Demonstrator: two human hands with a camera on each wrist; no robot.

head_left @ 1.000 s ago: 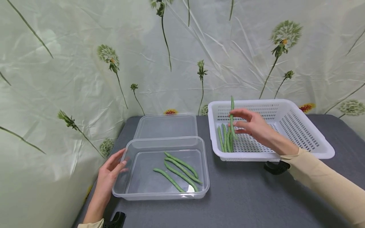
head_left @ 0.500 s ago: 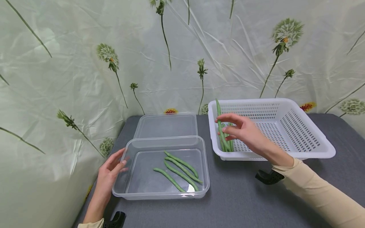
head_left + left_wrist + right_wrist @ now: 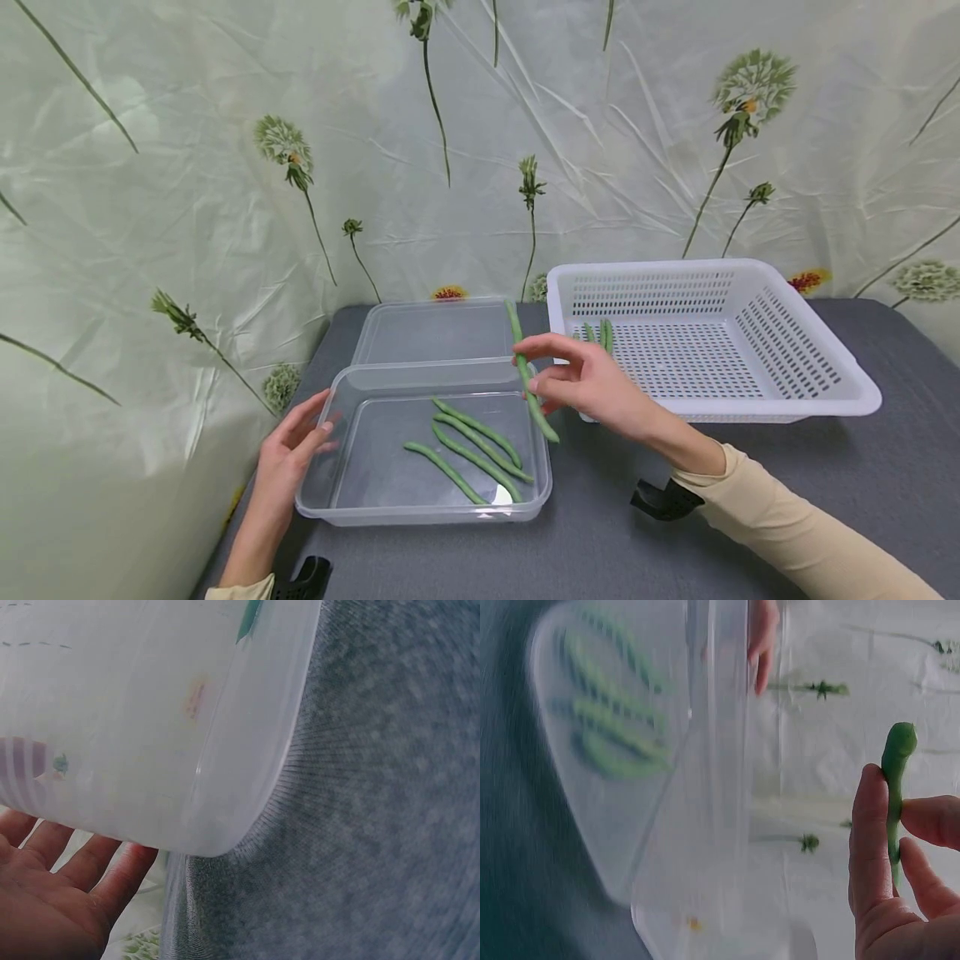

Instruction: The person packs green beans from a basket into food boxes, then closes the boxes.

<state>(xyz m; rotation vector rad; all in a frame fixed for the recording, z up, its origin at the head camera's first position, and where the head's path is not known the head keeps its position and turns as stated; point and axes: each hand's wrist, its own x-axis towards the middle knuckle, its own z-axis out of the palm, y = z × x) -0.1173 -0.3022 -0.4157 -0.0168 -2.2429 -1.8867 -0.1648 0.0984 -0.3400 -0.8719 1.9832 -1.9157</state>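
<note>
My right hand pinches a green bean between thumb and fingers, above the right rim of a clear plastic box. The held bean also shows in the right wrist view. Several green beans lie on the box's floor, toward its right side. At the box's left wall rests my left hand; in the left wrist view its fingers are extended against the plastic. Behind my right hand, a few more beans lie in a white basket, partly hidden.
A clear lid lies flat behind the box. The grey-covered table extends in front of both containers. A flower-printed sheet hangs behind the table and along its left.
My right hand has carried the bean left from over the white basket to the clear box's right rim. My left hand has stayed at the box's left wall.
</note>
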